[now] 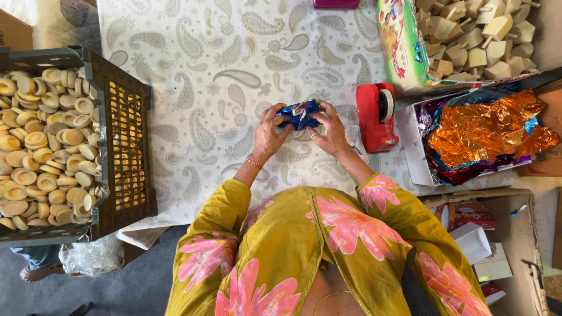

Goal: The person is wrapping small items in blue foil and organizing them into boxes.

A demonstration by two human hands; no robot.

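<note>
Blue foil: small crumpled blue shiny foil-wrapped bundle (298, 113), held betw. both hands just above the cloth, centre of the work area.
L hand: left hand (269, 133) closed on the bundle's left end, fingers curled over the top, thumb side underneath; thin orange bangle at the wrist.
R hand: right hand (331, 131) closed on the bundle's right end, fingertips pressing the foil; ring on one finger.
Surface: white table cloth w/ grey paisley print (222, 70), under both hands, spreading well beyond them.
Right of R hand: red plastic tape dispenser w/ a roll of clear tape (376, 116), just beside the R hand, standing on the cloth.
Further right: white open box of loose foil sheets, orange on top, purple and blue below (486, 134), past the dispenser.
Beyond R hand, far right: printed cardboard box full of pale wooden spinning-top shaped pieces (474, 38), touching the foil box's far edge or nearly so, can't tell which.
Left of L hand: dark plastic lattice crate heaped w/ pale round wooden discs (126, 146), well apart from the L hand, its near corner hanging past the cloth edge.
Sleeves: mustard-yellow garment w/ pink flower print (304, 251), covering both arms to the forearm.
</note>
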